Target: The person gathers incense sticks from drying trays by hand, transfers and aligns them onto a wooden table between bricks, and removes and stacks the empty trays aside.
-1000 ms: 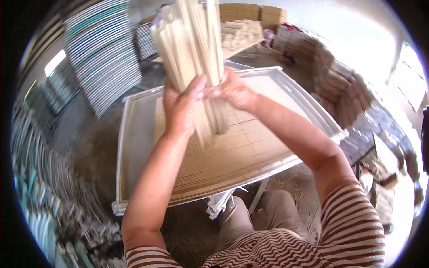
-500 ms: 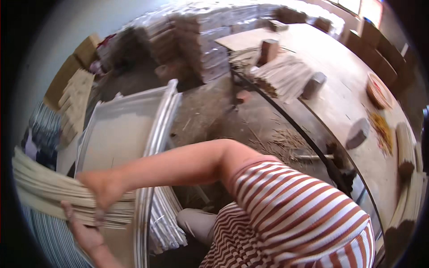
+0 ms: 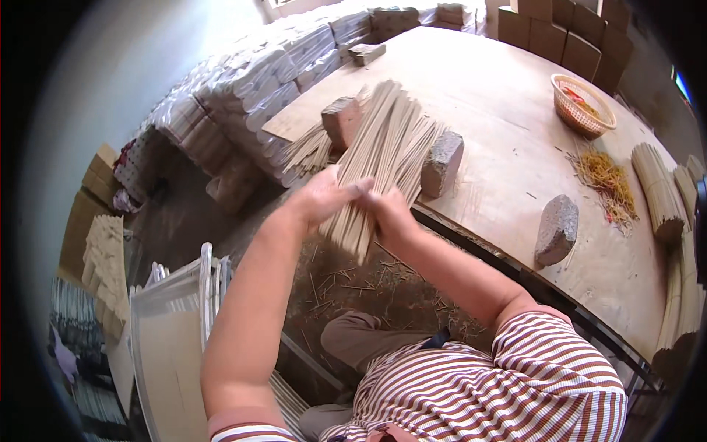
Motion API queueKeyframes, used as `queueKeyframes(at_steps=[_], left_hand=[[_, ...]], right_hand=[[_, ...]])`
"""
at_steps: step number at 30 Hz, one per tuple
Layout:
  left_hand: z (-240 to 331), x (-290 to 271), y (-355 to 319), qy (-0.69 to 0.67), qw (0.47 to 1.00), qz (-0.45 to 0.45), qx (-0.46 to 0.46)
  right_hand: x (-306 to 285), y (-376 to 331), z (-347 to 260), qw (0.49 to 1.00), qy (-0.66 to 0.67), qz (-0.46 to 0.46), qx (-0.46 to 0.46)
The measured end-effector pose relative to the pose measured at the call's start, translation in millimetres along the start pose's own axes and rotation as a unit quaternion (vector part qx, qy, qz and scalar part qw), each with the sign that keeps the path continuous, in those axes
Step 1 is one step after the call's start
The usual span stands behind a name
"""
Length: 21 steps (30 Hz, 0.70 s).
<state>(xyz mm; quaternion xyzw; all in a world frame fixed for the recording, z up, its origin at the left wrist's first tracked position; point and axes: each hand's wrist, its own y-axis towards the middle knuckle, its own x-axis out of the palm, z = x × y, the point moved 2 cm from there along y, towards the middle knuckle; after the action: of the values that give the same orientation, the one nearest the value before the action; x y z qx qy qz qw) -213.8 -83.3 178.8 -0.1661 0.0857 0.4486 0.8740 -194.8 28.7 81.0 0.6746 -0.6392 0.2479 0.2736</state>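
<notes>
Wrapped stacks (image 3: 254, 85) far left. Left hand (image 3: 322, 197) closed round stick bundle (image 3: 377, 140) low down, right hand (image 3: 392, 215) too; far end left of grey brick (image 3: 442, 166), over table (image 3: 501, 96). Probably light, stiff (thin sticks might snap); best held near middle.

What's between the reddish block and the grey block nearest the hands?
Pale thin sticks fill the stretch from the reddish block to the grey block in the head view. The left hand and right hand grip some.

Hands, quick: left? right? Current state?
Left hand: closed on the stick bundle.
Right hand: closed on the same bundle, from the other side.
</notes>
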Motion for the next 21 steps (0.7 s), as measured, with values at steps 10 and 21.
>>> queueKeyframes(at_steps=[10,21], left_hand=[[-76,-1,-44,0.21,0.947,0.244,-0.013],[-241,165,-467,-0.333,0.799,0.498,-0.055]], right_hand=[[-2,-93,25,0.913,0.063,-0.108,0.387],[188,-152,81,0.723,-0.198,-0.579,0.32]])
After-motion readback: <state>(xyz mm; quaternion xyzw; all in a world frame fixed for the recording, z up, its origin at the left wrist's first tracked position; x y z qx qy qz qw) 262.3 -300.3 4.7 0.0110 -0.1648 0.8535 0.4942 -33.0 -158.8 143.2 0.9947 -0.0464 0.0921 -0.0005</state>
